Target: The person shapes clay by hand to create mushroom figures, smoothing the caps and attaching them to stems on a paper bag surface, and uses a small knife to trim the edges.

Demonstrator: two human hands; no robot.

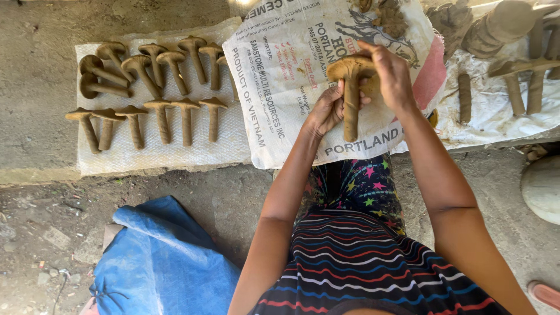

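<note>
Gently, my left hand (pixel 324 111) wraps the stem of the wet clay mushroom piece (pixel 350 93) while my right hand (pixel 392 76) cups its cap above the white sack (pixel 280 87); it looks soft, dentable, so I judge the stem safest.

- Mushroom-shaped clay pieces (pixel 153 87) on the white mat (pixel 116 157), upper left of frame: fourteen, seven per row.
- Same kind of clay piece (pixel 350 87) in hand, upper centre: one.
- Printed sacks (pixel 280 76), upper centre: one.
- Blue cloths (pixel 163 262), lower left: one.
- Clay pieces, upper right: partly cut off, count uncertain.
</note>
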